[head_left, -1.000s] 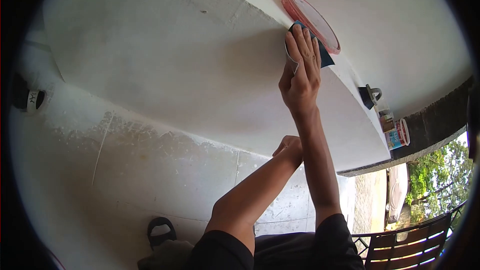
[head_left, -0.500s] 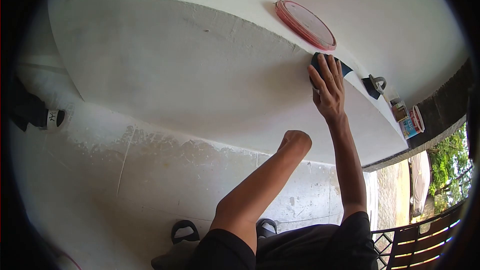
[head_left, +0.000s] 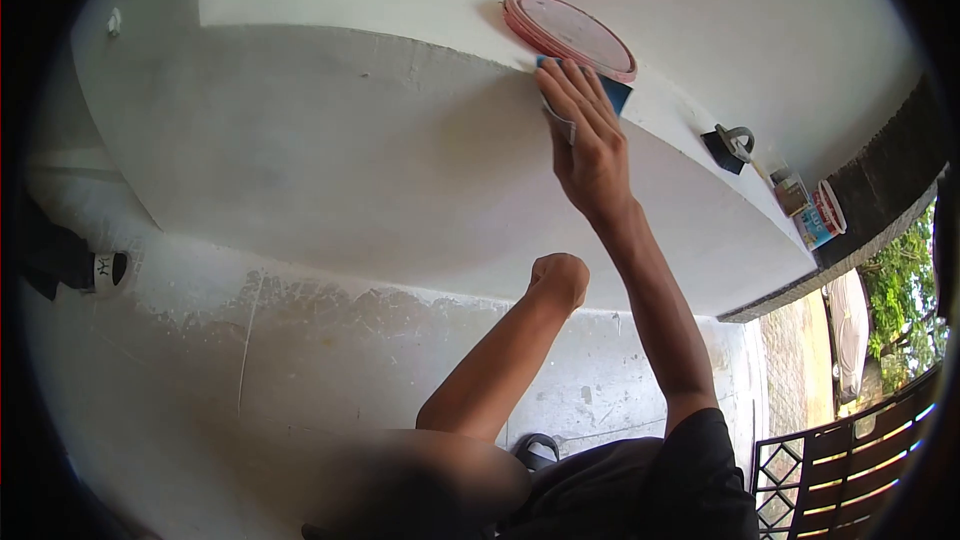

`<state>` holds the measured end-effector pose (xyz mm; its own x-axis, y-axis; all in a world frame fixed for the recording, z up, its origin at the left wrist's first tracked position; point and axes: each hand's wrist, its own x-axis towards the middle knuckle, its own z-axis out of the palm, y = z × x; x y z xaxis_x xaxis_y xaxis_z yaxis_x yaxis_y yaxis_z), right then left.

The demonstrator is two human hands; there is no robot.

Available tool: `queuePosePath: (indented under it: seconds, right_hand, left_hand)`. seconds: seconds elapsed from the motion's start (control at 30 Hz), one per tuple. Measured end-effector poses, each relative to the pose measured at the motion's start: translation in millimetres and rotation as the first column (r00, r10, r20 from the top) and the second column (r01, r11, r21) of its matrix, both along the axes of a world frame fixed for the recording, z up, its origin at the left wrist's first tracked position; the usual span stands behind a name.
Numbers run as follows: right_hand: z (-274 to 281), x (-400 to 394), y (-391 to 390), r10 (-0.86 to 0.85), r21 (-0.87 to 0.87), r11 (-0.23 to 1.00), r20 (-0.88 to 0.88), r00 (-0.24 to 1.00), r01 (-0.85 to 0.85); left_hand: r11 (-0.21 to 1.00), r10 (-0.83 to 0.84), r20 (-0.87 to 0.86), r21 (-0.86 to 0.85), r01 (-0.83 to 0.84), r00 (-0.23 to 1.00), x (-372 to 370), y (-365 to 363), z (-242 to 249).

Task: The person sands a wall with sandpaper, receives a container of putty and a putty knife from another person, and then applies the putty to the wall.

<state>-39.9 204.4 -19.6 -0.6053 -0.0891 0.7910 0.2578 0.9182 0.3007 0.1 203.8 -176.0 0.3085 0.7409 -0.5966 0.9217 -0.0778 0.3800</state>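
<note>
We are pressing our right hand [head_left: 585,145] flat against the upper edge of the white plastered wall face [head_left: 330,160], with the fingers spread over a folded piece of dark blue sandpaper [head_left: 612,92]. The hand is grasping that sheet against the surface: its grey backing is showing at the thumb side, and a blue corner is sticking out past the fingertips. The sandpaper is lying right at the corner where the wall face is meeting the ledge top [head_left: 420,5], just below the red round lid [head_left: 568,35] that is resting on that ledge; whether sheet and lid are touching we cannot tell.

Our left hand [head_left: 558,280] is clenching into a closed fist, holding nothing that we can see, and is hovering lower down in front of the wall, well apart from the right hand.

Farther along the ledge a dark tool with a loop handle [head_left: 730,147] is lying, and beyond it 2 small paint tins [head_left: 818,215] are standing near the far end. Below the wall, the pale floor [head_left: 300,360] is showing scuffed, patchy marks. A dark slatted chair [head_left: 850,450] is standing at the lower right.
</note>
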Motion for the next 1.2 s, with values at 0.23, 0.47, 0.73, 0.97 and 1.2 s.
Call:
queuePosePath:
  seconds: [0.23, 0.47, 0.73, 0.97, 1.2]
  right_hand:
    - [2, -44, -18, 0.084, 0.025, 0.996, -0.051, 0.995, -0.083]
    - [1, -9, -4, 0.056, 0.109, 0.992, 0.085, 0.995, -0.066]
    - [-2, 74, 30, -0.062, 0.237, 0.971, 0.151, 0.987, 0.025]
    - [-9, 1, 3, -0.047, 0.176, 0.984, 0.039, 0.998, 0.039]
    - [-41, -17, 12, 0.043, 0.193, 0.981, -0.018, 0.999, -0.039]
  left_hand:
    - [0.980, 0.012, 0.160, 0.195, -0.044, 0.987, 43, 20, -83]
    - [0.997, -0.049, -0.088, -0.070, 0.043, 0.995, 15, -21, 5]
    - [0.976, 0.065, -0.070, -0.203, -0.078, 0.995, -7, -8, -5]
    - [0.993, -0.069, -0.100, -0.102, 0.059, 0.993, 10, -7, -41]
    - [0.982, -0.179, -0.108, -0.086, 0.170, 0.978, 43, -44, -73]
